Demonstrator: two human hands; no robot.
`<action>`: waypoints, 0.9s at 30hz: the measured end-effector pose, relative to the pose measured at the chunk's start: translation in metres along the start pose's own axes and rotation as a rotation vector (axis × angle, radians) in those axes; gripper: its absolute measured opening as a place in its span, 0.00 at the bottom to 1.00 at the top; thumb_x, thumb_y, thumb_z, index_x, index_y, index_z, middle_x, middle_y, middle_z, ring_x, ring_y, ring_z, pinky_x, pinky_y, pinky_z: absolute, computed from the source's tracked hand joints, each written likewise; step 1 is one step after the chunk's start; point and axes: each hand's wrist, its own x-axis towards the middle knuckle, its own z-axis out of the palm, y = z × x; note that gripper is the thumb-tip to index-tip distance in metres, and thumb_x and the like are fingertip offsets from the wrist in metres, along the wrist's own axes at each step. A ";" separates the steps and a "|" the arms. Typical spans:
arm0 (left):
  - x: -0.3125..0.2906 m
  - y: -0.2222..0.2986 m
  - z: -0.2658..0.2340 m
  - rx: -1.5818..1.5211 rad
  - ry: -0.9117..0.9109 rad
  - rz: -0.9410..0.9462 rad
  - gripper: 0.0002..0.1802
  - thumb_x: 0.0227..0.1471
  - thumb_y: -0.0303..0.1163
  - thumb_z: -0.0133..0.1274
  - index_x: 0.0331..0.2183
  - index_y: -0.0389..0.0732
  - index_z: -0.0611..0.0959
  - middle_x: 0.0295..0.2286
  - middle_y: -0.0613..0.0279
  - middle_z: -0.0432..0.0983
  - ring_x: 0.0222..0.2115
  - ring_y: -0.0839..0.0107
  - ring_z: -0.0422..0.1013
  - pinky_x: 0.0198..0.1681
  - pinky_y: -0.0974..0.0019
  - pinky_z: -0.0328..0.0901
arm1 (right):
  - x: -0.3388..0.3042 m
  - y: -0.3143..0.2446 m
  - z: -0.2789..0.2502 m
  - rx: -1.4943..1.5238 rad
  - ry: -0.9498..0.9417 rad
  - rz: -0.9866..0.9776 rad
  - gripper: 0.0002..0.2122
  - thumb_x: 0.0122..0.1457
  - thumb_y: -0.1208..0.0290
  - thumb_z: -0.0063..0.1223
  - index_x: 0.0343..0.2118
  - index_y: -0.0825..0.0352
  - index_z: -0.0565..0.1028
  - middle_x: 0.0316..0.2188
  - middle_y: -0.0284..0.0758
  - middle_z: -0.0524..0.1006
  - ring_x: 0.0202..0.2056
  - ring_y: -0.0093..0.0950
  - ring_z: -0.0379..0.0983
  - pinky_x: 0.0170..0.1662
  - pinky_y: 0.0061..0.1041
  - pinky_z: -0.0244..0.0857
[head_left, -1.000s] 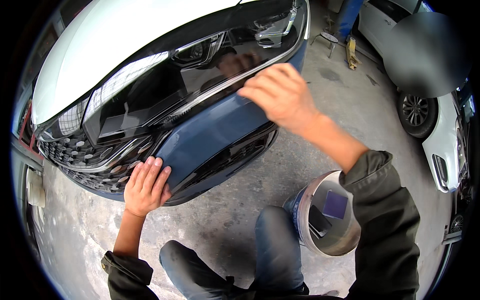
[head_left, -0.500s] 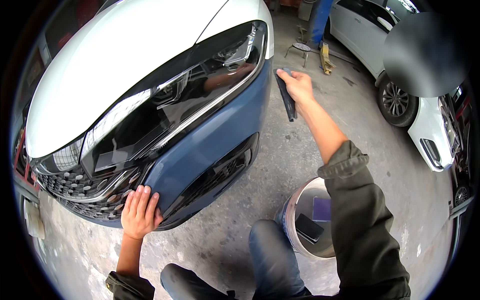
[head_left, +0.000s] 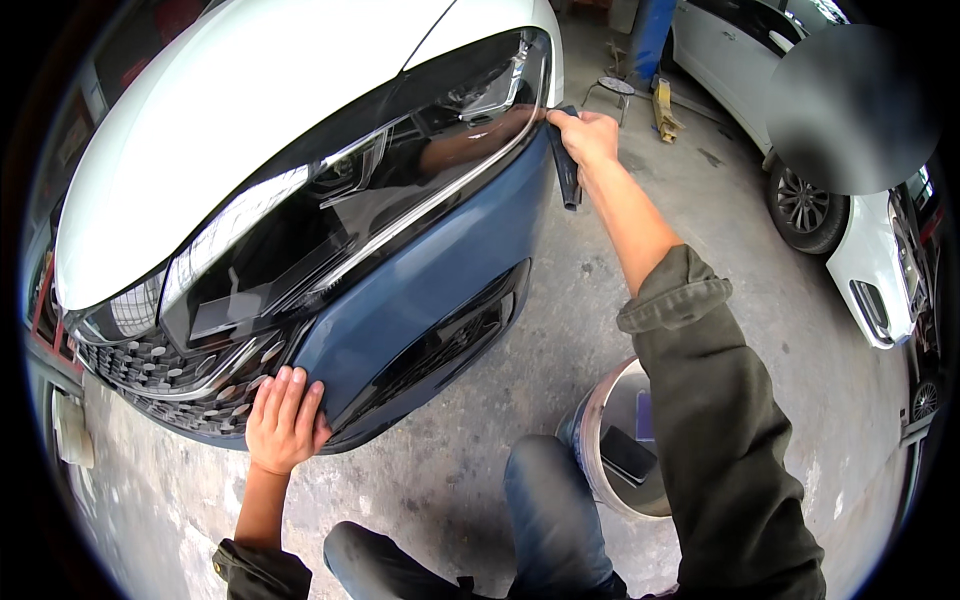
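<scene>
Blue bumper (head_left: 430, 262): curved, in front of you | dark narrow strip (head_left: 568, 184): slanted, held by you near bumper's far end

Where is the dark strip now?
In the head view, the dark strip is right of centre, in the right hand, beside the blue bumper.

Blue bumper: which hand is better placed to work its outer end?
Likely the right hand: it grips the dark strip near the outer end of the blue bumper; the left hand lies beside the grille.
</scene>
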 end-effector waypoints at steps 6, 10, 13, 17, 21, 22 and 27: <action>0.005 0.002 0.000 -0.014 0.028 -0.017 0.27 0.52 0.35 0.51 0.55 0.41 0.78 0.58 0.49 0.69 0.59 0.51 0.66 0.63 0.48 0.60 | -0.059 0.000 0.002 0.010 0.034 0.038 0.10 0.50 0.72 0.64 0.22 0.74 0.77 0.21 0.38 0.79 0.20 0.27 0.74 0.24 0.30 0.69; 0.010 0.002 -0.003 -0.038 0.015 -0.005 0.29 0.51 0.34 0.52 0.55 0.39 0.76 0.58 0.47 0.68 0.60 0.50 0.65 0.64 0.46 0.59 | -0.115 -0.008 0.013 -0.046 0.018 0.115 0.15 0.46 0.65 0.66 0.27 0.75 0.79 0.25 0.44 0.81 0.31 0.33 0.79 0.40 0.34 0.71; 0.010 0.000 -0.007 -0.045 0.008 -0.010 0.30 0.49 0.33 0.53 0.56 0.38 0.76 0.59 0.47 0.67 0.61 0.51 0.64 0.65 0.48 0.58 | -0.164 -0.021 0.032 -0.091 0.026 0.136 0.19 0.47 0.62 0.67 0.35 0.75 0.81 0.33 0.50 0.83 0.40 0.42 0.82 0.47 0.35 0.72; 0.012 0.001 -0.008 -0.075 0.023 -0.019 0.31 0.48 0.32 0.53 0.56 0.38 0.76 0.60 0.47 0.66 0.62 0.51 0.62 0.66 0.48 0.57 | -0.233 -0.056 0.047 -0.221 0.095 0.108 0.17 0.48 0.59 0.65 0.34 0.69 0.82 0.33 0.52 0.82 0.41 0.51 0.79 0.47 0.42 0.72; 0.017 0.005 -0.010 -0.106 0.028 -0.060 0.30 0.48 0.32 0.53 0.56 0.41 0.77 0.61 0.53 0.66 0.63 0.57 0.62 0.66 0.53 0.57 | -0.271 -0.071 0.059 -0.271 0.016 0.123 0.15 0.52 0.59 0.63 0.31 0.69 0.81 0.30 0.51 0.82 0.37 0.52 0.79 0.42 0.46 0.73; 0.017 0.005 -0.011 -0.111 0.026 -0.059 0.32 0.48 0.32 0.54 0.57 0.41 0.76 0.61 0.52 0.65 0.64 0.56 0.61 0.67 0.52 0.56 | -0.281 -0.074 0.063 -0.280 0.029 0.119 0.14 0.52 0.59 0.62 0.30 0.69 0.80 0.30 0.51 0.81 0.36 0.52 0.79 0.41 0.48 0.73; 0.022 0.008 -0.018 -0.160 -0.034 -0.080 0.35 0.47 0.31 0.53 0.59 0.37 0.72 0.63 0.49 0.62 0.65 0.54 0.57 0.69 0.49 0.51 | -0.321 -0.076 0.081 -0.223 0.010 0.041 0.14 0.54 0.60 0.60 0.26 0.68 0.78 0.26 0.51 0.80 0.33 0.53 0.79 0.37 0.50 0.73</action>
